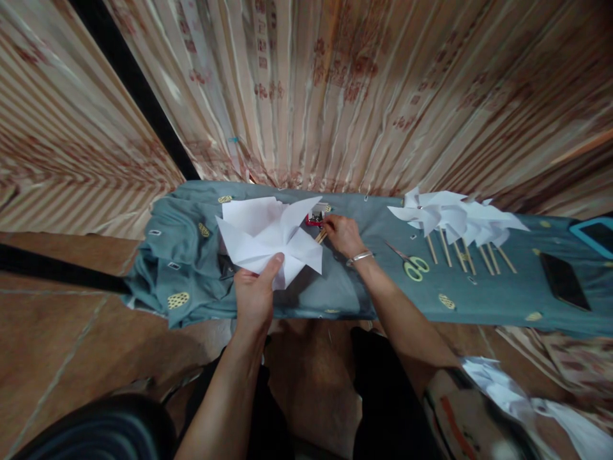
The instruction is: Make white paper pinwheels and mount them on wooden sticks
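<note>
A folded white paper pinwheel (pixel 287 246) is gripped in my left hand (pixel 256 287), the thumb lying over its centre. Behind it, partly covered, are white paper sheets (pixel 249 209). My right hand (pixel 343 235) is closed in a pinch at the edge of a small red box (pixel 314 221) with tiny shiny pieces inside, too small to name. Whatever those fingertips hold, if anything, is hidden. Wooden sticks (pixel 321 236) lie beside the right fingers, partly behind the pinwheel.
Green-handled scissors (pixel 414 267) lie right of my right forearm. Farther right, several pinwheels on sticks (pixel 453 217) rest in an overlapping row, then a black phone (pixel 564 281) and a blue-framed device (pixel 596 233). A grey-green cloth (pixel 306 300) covers the narrow table; a curtain (pixel 306 96) hangs behind.
</note>
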`<state>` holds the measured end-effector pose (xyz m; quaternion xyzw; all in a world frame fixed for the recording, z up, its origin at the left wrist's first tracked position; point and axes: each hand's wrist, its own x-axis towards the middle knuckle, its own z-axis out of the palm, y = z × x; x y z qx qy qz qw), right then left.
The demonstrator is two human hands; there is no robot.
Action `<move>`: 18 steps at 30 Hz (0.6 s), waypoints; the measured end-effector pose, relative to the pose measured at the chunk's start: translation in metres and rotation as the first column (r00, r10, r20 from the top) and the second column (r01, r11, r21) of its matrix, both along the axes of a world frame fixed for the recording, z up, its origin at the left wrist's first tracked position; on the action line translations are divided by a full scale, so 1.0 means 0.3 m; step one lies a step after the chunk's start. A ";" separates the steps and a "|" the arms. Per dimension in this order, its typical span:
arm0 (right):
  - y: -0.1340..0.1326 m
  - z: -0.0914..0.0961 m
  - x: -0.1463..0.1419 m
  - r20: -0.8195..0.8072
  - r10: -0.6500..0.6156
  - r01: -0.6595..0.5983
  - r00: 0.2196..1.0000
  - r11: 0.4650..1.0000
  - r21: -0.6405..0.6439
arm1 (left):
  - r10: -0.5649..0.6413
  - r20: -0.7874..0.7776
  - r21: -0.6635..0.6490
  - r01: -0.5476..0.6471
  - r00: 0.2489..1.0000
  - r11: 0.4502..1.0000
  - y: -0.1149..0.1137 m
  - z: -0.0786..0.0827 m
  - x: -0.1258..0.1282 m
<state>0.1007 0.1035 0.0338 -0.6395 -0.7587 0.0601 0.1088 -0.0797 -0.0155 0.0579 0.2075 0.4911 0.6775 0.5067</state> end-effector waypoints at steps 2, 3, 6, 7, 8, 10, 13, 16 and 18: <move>0.003 0.001 0.012 -0.048 -0.003 0.004 0.999 1.000 0.024 | -0.007 0.011 0.001 0.007 1.000 1.000 0.001 -0.001 0.001; -0.003 -0.001 0.029 -0.078 -0.014 0.017 0.997 0.999 0.040 | -0.009 0.018 0.001 0.009 1.000 1.000 0.001 -0.001 0.002; -0.047 -0.015 0.120 -0.257 -0.102 0.135 0.961 0.984 0.116 | -0.011 0.021 0.005 0.011 1.000 1.000 0.002 0.000 0.005; -0.070 -0.021 0.156 -0.287 -0.142 0.183 0.947 0.975 0.122 | -0.009 0.016 0.006 0.009 1.000 1.000 0.002 0.001 0.007; -0.096 -0.029 0.190 -0.306 -0.187 0.233 0.934 0.965 0.123 | -0.009 0.010 0.008 0.009 1.000 1.000 0.002 0.001 0.008; -0.151 -0.046 0.243 -0.323 -0.236 0.279 0.916 0.956 0.091 | -0.009 -0.002 0.015 0.009 1.000 1.000 0.002 0.002 0.012; -0.226 -0.075 0.272 -0.364 -0.218 0.234 0.906 0.972 0.001 | -0.015 -0.015 0.035 0.015 1.000 0.999 0.002 0.001 0.021; -0.271 -0.097 0.254 -0.393 -0.143 0.145 0.908 0.989 -0.025 | -0.017 -0.016 0.050 0.018 1.000 0.999 0.003 0.000 0.035; -0.278 -0.106 0.235 -0.396 -0.106 0.109 0.912 0.994 -0.016 | -0.019 -0.020 0.048 0.020 1.000 0.999 0.005 -0.002 0.046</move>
